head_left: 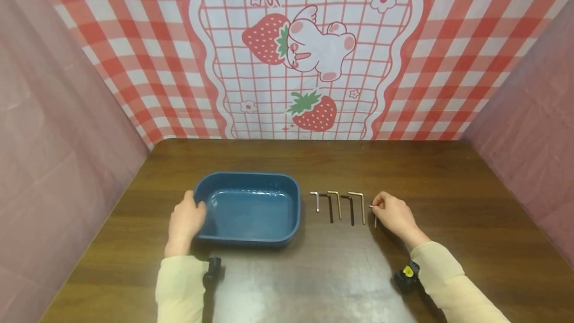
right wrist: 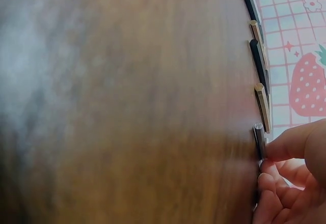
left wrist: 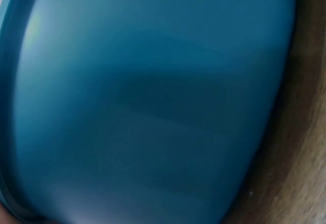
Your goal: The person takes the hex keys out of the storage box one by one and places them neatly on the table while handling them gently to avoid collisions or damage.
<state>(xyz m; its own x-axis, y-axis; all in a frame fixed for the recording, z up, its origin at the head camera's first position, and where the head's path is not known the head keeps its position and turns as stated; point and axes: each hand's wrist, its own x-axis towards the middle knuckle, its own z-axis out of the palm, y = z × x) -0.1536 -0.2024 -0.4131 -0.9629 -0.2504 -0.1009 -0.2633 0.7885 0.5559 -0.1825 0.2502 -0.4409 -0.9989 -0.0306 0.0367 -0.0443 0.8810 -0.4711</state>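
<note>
My left hand grips the left rim of a blue rectangular plastic basin, its thumb on the inner side. The basin's wall fills most of the left wrist view, where the hand barely shows. My right hand pinches a silver hex key at the right end of a row of L-shaped hex keys; in the right wrist view the key sits at the thumb and fingertips. To its left lie a brass hex key, a black one, another brass one, another black one and a short silver one.
The brown wooden table bears everything. A strawberry-patterned cloth hangs behind its back edge. Pink curtains stand at the left and right. Each wrist wears a black camera.
</note>
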